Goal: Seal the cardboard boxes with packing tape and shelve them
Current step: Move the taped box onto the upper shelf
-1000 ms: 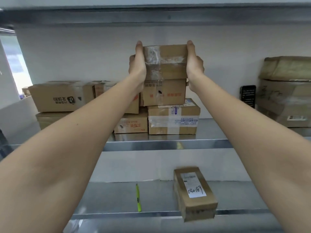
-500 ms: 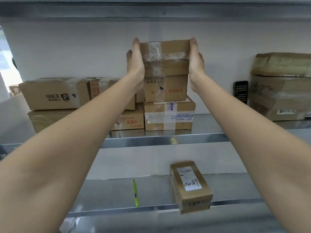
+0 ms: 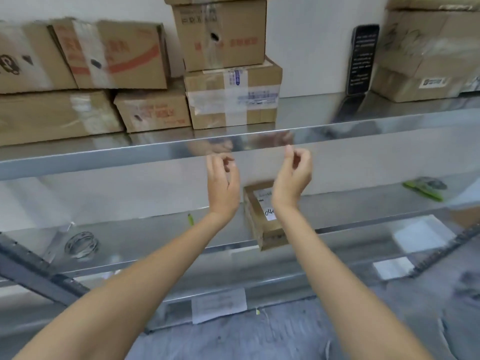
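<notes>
Both hands empty, fingers loosely curled: left hand [image 3: 223,183], right hand [image 3: 292,175], raised before upper shelf [image 3: 337,133] edge. Taped cardboard boxes [image 3: 228,66] stacked on it; small labelled box [image 3: 262,222] on lower shelf [image 3: 145,240].

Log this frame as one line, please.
left hand: empty, loosely curled | right hand: empty, loosely curled | stacked boxes: on shelf
</notes>
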The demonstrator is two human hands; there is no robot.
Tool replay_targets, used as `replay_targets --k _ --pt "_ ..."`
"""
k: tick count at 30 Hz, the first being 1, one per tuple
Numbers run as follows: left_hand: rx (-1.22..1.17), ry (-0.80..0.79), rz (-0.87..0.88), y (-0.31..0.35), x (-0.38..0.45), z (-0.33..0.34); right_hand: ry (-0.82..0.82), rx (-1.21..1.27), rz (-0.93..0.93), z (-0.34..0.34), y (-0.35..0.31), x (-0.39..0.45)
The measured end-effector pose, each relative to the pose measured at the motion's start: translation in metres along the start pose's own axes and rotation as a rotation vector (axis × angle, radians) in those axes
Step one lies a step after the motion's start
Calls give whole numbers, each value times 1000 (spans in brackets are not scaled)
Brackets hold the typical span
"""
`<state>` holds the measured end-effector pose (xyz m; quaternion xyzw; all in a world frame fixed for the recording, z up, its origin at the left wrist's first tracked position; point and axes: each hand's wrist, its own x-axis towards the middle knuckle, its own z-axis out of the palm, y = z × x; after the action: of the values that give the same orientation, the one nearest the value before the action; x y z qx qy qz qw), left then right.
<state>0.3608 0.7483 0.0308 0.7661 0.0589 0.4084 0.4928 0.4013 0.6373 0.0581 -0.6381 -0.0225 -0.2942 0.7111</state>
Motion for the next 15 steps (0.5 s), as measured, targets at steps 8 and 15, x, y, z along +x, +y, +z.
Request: replay_targets --k 8,15 --pt "398 -373 -5 -64 14 53 204 -216 559 -61 117 -49" --pt "628 -796 -372 -138 23 102 4 -199 904 -74 156 -76"
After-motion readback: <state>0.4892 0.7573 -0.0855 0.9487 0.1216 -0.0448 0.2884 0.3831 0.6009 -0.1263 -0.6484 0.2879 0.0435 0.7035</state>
